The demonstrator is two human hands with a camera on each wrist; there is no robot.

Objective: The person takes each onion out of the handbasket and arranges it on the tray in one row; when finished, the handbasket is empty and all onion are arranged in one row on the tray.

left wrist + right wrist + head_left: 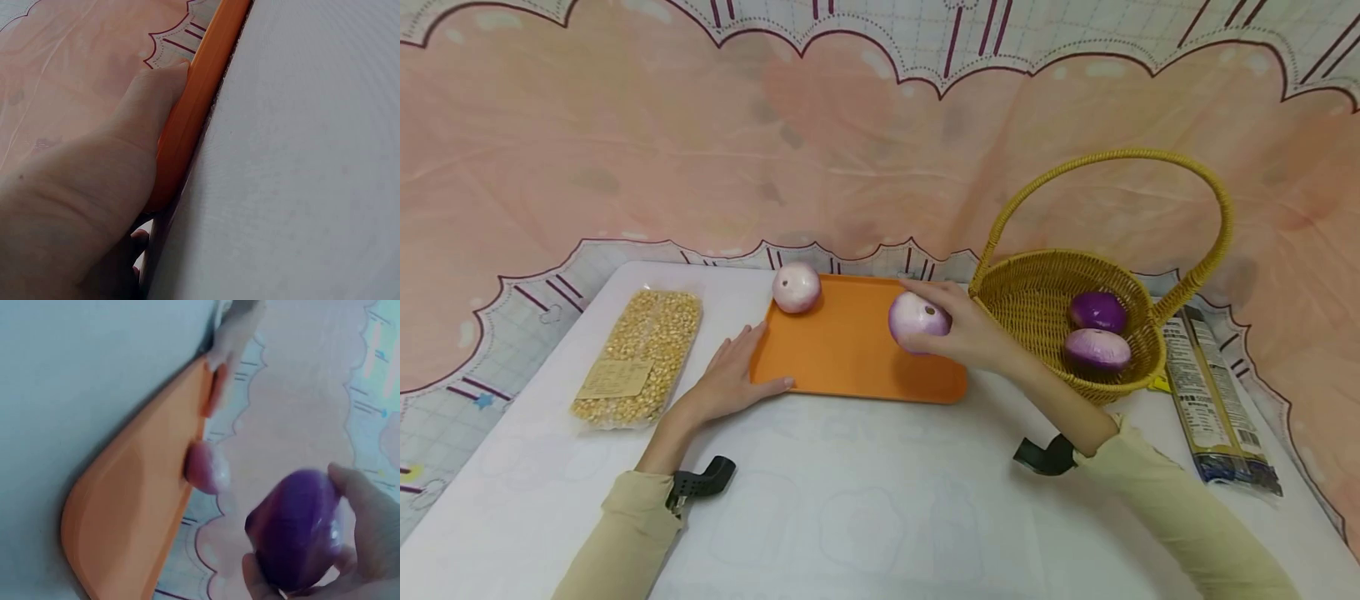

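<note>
My right hand (968,329) holds a purple onion (917,322) over the right part of an orange tray (842,350). In the right wrist view, fingers and thumb wrap the deep purple onion (300,531). At the tray's near left corner rests my left hand (733,375), its fingers along the left side and thumb at the near edge. The left wrist view has the thumb against the orange rim (187,119). Another onion (796,287), paler, sits in the tray's far left corner.
A yellow wicker basket (1022,308) with a tall handle stands right of the tray, holding two purple onions (1097,350). A bag of corn kernels (643,358) lies at left. Beyond the basket, a long printed packet (1213,392) lies on the white table (850,500).
</note>
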